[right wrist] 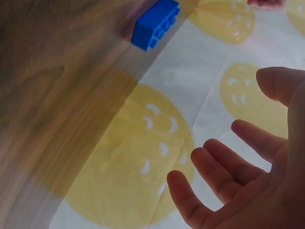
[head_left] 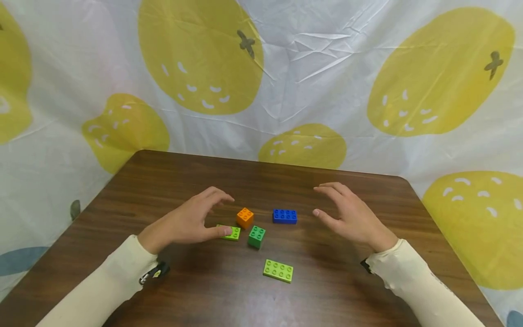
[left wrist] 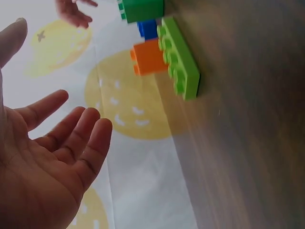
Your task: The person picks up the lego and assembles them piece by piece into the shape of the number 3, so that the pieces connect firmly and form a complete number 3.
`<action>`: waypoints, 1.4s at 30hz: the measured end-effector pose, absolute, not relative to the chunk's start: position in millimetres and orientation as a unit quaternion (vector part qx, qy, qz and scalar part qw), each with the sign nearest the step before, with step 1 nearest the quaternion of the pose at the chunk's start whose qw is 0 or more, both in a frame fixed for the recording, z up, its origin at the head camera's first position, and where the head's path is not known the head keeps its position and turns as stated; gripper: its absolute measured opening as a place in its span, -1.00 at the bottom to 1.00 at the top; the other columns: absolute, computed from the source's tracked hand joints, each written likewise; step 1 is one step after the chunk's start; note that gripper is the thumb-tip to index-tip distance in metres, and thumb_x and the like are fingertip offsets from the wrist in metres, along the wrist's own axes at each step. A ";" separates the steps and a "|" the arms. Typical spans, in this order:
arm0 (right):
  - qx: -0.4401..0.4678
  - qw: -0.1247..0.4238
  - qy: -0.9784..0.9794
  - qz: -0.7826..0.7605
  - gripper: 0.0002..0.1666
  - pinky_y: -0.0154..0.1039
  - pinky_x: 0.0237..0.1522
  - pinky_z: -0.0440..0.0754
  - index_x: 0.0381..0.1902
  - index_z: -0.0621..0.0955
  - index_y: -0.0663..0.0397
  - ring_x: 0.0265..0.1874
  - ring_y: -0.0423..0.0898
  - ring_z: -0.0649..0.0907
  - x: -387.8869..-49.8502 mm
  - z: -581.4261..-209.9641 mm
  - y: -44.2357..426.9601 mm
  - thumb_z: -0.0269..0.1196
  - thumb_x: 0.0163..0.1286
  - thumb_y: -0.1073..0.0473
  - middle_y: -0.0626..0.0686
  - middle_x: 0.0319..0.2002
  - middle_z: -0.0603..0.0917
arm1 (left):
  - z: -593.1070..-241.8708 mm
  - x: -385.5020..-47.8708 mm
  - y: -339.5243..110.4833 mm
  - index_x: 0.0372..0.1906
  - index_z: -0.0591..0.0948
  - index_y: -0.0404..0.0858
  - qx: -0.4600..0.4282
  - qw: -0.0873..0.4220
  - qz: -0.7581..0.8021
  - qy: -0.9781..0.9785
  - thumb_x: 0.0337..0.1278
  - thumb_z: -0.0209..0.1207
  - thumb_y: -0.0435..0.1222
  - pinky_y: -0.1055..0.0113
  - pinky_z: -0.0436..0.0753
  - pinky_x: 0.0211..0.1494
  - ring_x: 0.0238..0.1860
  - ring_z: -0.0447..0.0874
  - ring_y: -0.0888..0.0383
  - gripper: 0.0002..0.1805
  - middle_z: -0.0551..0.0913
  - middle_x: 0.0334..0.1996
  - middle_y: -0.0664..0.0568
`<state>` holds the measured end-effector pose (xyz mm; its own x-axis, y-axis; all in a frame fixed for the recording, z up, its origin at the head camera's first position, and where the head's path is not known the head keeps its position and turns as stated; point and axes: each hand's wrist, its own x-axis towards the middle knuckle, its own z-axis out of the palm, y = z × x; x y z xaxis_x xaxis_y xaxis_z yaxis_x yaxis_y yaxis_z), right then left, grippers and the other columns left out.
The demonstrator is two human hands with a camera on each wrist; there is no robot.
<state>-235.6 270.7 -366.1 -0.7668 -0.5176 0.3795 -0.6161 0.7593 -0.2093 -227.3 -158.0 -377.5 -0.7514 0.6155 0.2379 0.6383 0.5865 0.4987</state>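
In the head view the left hand [head_left: 192, 220] hovers with relaxed fingers, its thumb over a light green flat brick [head_left: 234, 233]; the left wrist view shows a gap between that hand [left wrist: 52, 157] and the flat brick [left wrist: 180, 62]. Just right of it stand an orange brick [head_left: 245, 218] and a green brick [head_left: 256, 237]. A blue brick [head_left: 284, 216] lies between the hands, nearer the right. The right hand [head_left: 351, 215] is held above the table, fingers spread and empty; the right wrist view has the blue brick [right wrist: 155, 24] beyond its thumb.
A second light green flat brick [head_left: 278, 270] lies closer to the front of the brown wooden table [head_left: 204, 290]. Behind the table hangs a white cloth [head_left: 302, 59] printed with yellow fruit.
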 end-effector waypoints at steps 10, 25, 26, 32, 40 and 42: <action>0.341 0.140 -0.900 0.234 -0.44 0.09 0.28 0.65 0.33 0.59 -0.01 0.25 -0.03 0.66 -233.7 -373.7 249.9 0.41 0.46 -0.02 -0.01 0.22 0.68 | -387.0 -215.8 -141.0 0.25 0.57 -0.22 -0.391 -0.007 -0.349 -0.851 0.29 0.42 0.05 0.15 0.78 0.03 0.02 0.65 -0.01 -0.39 0.66 0.06 -0.02; 0.347 0.061 -0.871 0.344 -0.52 0.02 -0.07 0.81 0.25 0.64 -0.06 0.01 0.07 0.74 -231.8 -385.8 215.9 0.46 0.42 0.06 0.04 0.10 0.74 | -409.7 -202.7 -107.9 0.14 0.64 -0.26 -0.379 -0.132 -0.439 -0.804 0.38 0.39 -0.10 0.39 0.80 -0.01 -0.06 0.73 0.24 -0.59 0.74 -0.01 -0.09; 0.345 0.053 -0.869 0.352 -0.52 0.04 -0.07 0.81 0.24 0.64 -0.06 0.01 0.08 0.74 -231.7 -386.4 213.6 0.47 0.42 0.06 0.06 0.10 0.74 | -411.0 -201.9 -105.7 0.14 0.64 -0.28 -0.373 -0.141 -0.445 -0.802 0.38 0.39 -0.11 0.40 0.80 -0.01 -0.06 0.74 0.24 -0.59 0.75 0.00 -0.10; 0.342 0.033 -0.861 0.375 -0.52 0.10 -0.10 0.80 0.22 0.66 0.02 -0.03 0.03 0.73 -233.9 -389.1 201.6 0.48 0.41 0.07 0.10 0.04 0.76 | -414.3 -196.7 -92.9 0.13 0.67 -0.34 -0.348 -0.174 -0.457 -0.800 0.36 0.40 -0.20 0.44 0.78 0.01 -0.05 0.77 0.23 -0.62 0.76 0.02 -0.14; 0.341 -0.010 -0.854 0.392 -0.55 0.06 -0.09 0.83 0.20 0.66 -0.06 -0.07 -0.06 0.74 -233.9 -396.2 186.8 0.49 0.39 0.09 0.12 0.06 0.76 | -419.5 -189.2 -77.8 0.11 0.70 -0.32 -0.317 -0.208 -0.466 -0.799 0.25 0.47 -0.28 0.45 0.78 0.01 -0.04 0.76 0.19 -0.62 0.77 -0.01 -0.04; 0.346 -0.022 -0.854 0.388 -0.53 0.06 -0.05 0.83 0.21 0.65 0.00 -0.06 -0.06 0.75 -233.8 -396.3 183.4 0.49 0.39 0.09 0.13 0.09 0.75 | -421.0 -189.7 -74.9 0.10 0.71 -0.31 -0.314 -0.205 -0.463 -0.803 0.23 0.48 -0.29 0.47 0.77 0.00 -0.02 0.76 0.18 -0.62 0.77 -0.01 -0.03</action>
<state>-233.8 183.4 -396.3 -0.7599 -0.6079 0.2303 -0.5730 0.4590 -0.6789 -189.7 -74.9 -421.0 -0.7190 0.6938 -0.0398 0.3138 0.3753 0.8722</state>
